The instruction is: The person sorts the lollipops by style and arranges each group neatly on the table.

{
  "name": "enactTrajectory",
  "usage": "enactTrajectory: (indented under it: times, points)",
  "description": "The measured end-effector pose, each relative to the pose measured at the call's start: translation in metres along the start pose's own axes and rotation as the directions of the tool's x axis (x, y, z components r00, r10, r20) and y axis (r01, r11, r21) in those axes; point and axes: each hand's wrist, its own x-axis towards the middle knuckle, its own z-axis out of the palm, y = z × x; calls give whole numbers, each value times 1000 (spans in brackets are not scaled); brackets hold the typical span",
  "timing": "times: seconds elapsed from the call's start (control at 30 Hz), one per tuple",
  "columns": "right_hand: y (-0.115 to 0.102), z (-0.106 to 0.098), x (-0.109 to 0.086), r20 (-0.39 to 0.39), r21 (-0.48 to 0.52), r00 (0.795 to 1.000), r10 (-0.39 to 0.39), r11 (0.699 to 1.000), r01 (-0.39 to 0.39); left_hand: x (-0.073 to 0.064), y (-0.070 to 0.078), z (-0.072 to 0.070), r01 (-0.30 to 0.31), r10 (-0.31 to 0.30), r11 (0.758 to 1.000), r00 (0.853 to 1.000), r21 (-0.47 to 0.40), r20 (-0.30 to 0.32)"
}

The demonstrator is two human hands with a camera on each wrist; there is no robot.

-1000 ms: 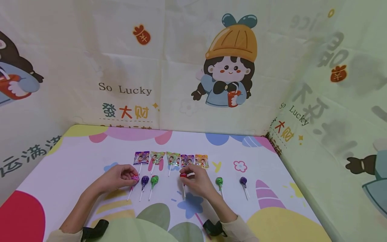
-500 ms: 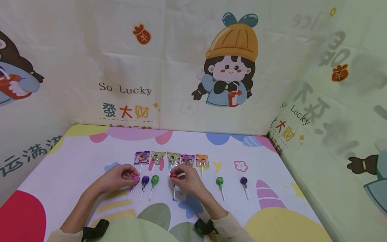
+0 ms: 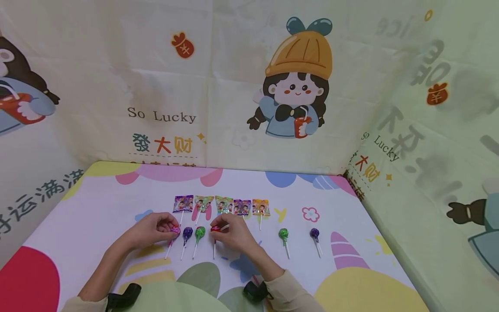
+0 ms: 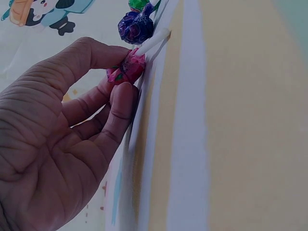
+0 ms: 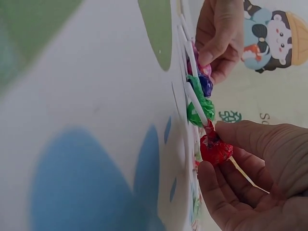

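Note:
My left hand (image 3: 153, 229) pinches a pink lollipop (image 4: 129, 70) by its wrapped head at the left end of a row, its white stick pointing toward me. Beside it lie a purple lollipop (image 3: 187, 234) and a green lollipop (image 3: 200, 234). Just right of the green one, my right hand (image 3: 234, 232) holds a red lollipop (image 5: 216, 149) between thumb and fingers, stick also toward me. In the right wrist view the red head sits close to the green one (image 5: 201, 111).
Behind the row, several flat-bagged lollipops (image 3: 183, 203) lie side by side. Farther right are another green lollipop (image 3: 283, 234) and another purple lollipop (image 3: 314, 233), set apart. The table (image 3: 249, 186) has a colourful printed cover, and a printed cloth (image 3: 230, 86) hangs behind it.
My right hand has moved left with the red lollipop, bringing it close to the green one in the row. An orange-bagged lollipop's stick has come into view. My left hand has stayed put.

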Motion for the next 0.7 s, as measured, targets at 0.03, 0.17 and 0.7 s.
enactTrajectory:
  times: [0.03, 0.17, 0.7]
  points:
    - [-1, 1, 0, 2, -1, 1000, -1, 1000, 1, 0, 0, 0, -4, 4, 1000, 1000, 1, 1]
    - [-2, 3, 2, 9, -6, 1000, -3, 1000, 3, 0, -1, -1, -20, 20, 1000, 1000, 2, 7]
    - [-3, 10, 5, 0, -75, 1000, 11, 997, -11, 0, 0, -3, -31, 30, 999, 1000, 17, 6]
